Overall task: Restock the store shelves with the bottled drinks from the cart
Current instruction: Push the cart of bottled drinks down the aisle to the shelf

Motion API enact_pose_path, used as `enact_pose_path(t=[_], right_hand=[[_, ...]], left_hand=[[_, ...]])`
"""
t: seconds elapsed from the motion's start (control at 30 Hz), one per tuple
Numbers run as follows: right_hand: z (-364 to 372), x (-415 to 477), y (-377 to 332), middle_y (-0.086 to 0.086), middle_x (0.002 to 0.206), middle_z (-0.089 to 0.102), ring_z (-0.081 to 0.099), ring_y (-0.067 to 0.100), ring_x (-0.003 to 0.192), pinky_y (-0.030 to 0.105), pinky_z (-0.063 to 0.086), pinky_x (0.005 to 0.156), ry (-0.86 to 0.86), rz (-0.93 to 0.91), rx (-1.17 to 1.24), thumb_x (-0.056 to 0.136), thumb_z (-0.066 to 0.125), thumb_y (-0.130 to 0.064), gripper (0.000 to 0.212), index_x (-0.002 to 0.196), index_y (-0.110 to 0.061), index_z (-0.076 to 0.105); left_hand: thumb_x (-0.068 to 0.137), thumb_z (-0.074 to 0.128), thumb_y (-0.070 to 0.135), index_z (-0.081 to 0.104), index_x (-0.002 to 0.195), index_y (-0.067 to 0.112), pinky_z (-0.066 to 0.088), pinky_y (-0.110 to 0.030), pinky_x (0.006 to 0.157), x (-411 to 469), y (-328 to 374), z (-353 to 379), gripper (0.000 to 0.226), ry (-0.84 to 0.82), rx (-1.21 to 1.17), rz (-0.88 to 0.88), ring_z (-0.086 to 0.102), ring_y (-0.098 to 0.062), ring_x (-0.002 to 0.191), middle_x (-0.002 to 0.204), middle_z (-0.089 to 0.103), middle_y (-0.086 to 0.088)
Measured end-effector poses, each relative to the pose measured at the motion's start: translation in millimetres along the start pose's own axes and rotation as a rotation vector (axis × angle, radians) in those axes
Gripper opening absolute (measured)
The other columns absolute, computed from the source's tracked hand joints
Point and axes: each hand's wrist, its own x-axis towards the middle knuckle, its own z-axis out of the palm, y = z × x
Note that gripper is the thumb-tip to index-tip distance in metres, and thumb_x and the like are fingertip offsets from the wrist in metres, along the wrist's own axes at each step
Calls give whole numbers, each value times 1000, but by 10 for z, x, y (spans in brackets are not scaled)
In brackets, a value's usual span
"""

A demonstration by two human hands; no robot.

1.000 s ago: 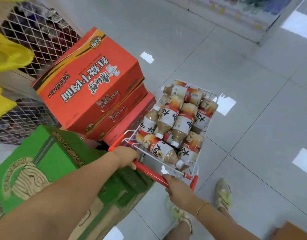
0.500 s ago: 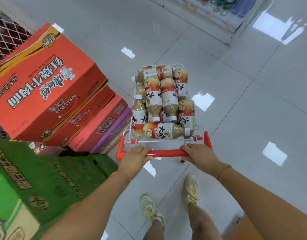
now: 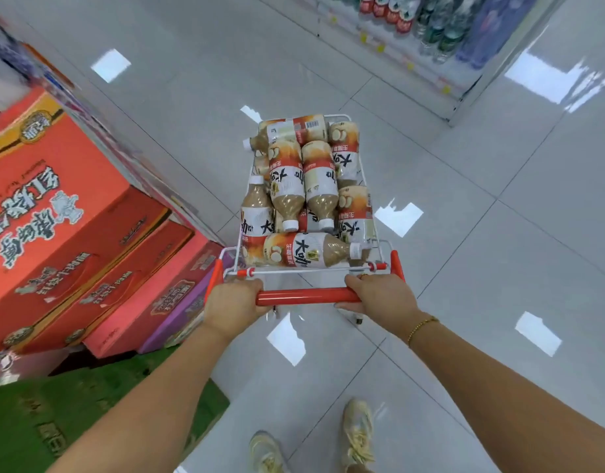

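Left grip (image 3: 234, 303) and right grip (image 3: 379, 295) clasp the handle (image 3: 306, 296) of a cart (image 3: 311, 270) full of bottles (image 3: 287, 186); boxes (image 3: 55, 216) at 9 o'clock, shelf (image 3: 413, 52) at 1 o'clock.

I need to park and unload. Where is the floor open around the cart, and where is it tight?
Open floor lies right of the cart, up to the drinks shelf, and ahead of its front rim. The left is tight: stacked cartons and a green box sit close beside it. Bottles fill the cart; left hand and right hand grip the handle.
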Motion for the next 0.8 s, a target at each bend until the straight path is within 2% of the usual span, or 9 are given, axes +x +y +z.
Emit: enact_pose_path(t=[0.17, 0.33, 0.4, 0.53, 0.63, 0.8], right_hand=[[-314, 656, 373, 0, 91, 68, 64, 18, 79, 29, 48, 71, 35, 10, -61, 89, 41, -60, 42, 96, -20, 52], [-813, 1419, 762, -4, 86, 66, 62, 16, 77, 24, 41, 65, 18, -20, -53, 82, 42, -69, 47, 88, -22, 50], [-1008, 1756, 896, -6, 85, 66, 62, 15, 77, 23, 42, 64, 18, -21, -56, 79, 41, -71, 49, 87, -24, 49], [-1363, 2482, 1082, -5, 84, 65, 60, 14, 74, 24, 43, 66, 47, -34, -63, 79, 39, -72, 51, 89, -23, 50], [-1629, 3007, 1193, -5, 83, 64, 51, 12, 68, 23, 38, 62, 54, -37, -73, 81, 39, -71, 47, 85, -25, 44], [-1989, 3813, 1430, -4, 85, 66, 62, 15, 77, 25, 41, 64, 72, -67, -102, 81, 37, -72, 49, 86, -24, 46]], left_hand=[[82, 56, 50, 63, 75, 18, 43, -26, 60, 639, -93, -236, 33, 67, -8, -70, 66, -23, 71, 73, 68, -2], [73, 47, 76, 57, 69, 24, 47, -24, 57, 1361, -332, -575, 53, 101, -56, -81, 61, -12, 64, 64, 65, 5], [70, 46, 77, 59, 74, 24, 45, -24, 57, 1664, -463, -723, 55, 118, -80, -52, 63, -14, 66, 68, 65, 5], [71, 43, 75, 61, 84, 22, 51, -27, 64, 2308, -773, -1078, 58, 119, -67, -28, 65, -17, 73, 78, 67, 3], [74, 45, 73, 59, 86, 22, 48, -24, 64, 2781, -1012, -1348, 55, 92, -57, -27, 65, -14, 74, 80, 67, 4], [72, 40, 77, 56, 84, 25, 47, -20, 60, 3518, -1378, -1688, 55, 66, -30, -54, 64, -9, 70, 77, 64, 8]])
